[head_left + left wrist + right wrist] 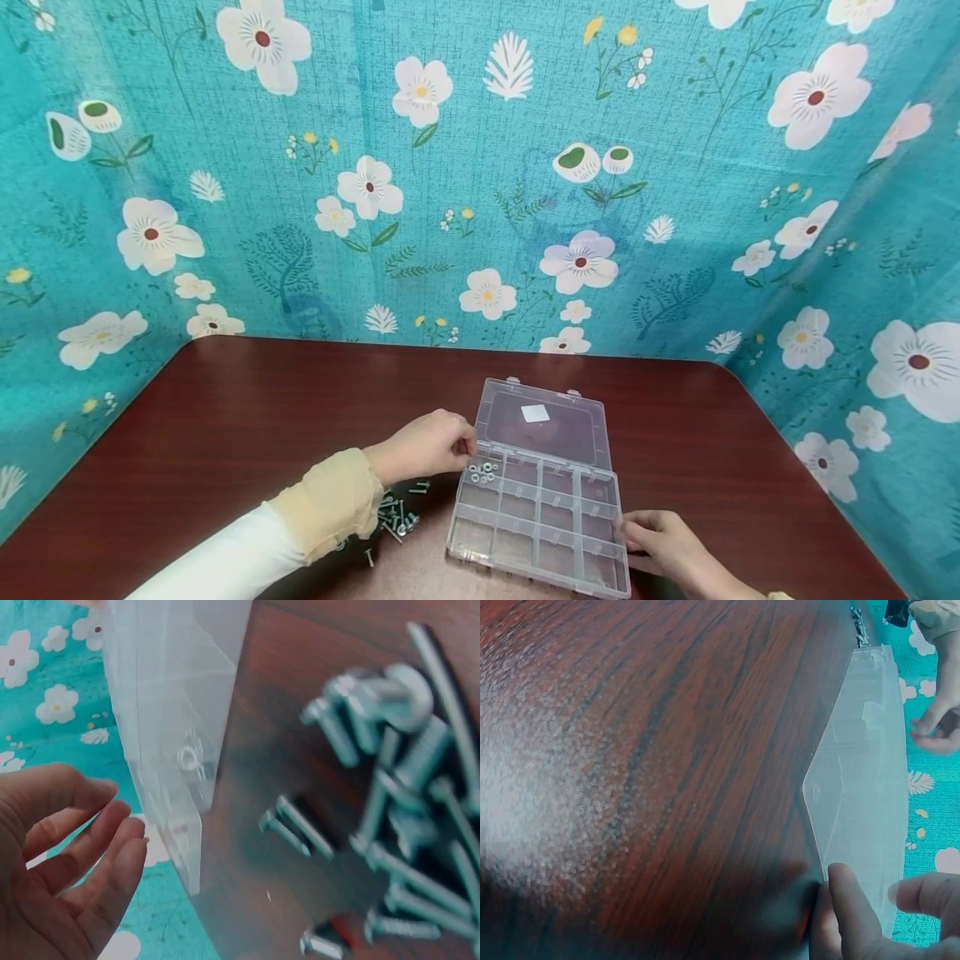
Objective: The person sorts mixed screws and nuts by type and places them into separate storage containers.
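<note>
1. The clear box [515, 546] lies open on the table [322, 392], nuts [483, 472] in its far-left compartment, screws [405, 793] to its left.
2. It looks light, stiff and slick; a side wall seems the best hold.
3. Its lid [555, 437] points away; the compartments' long axis runs roughly left-right.
4. Left grip [426, 446] bends loosely, nothing visible inside; right grip [663, 542] pinches the right edge.
</note>
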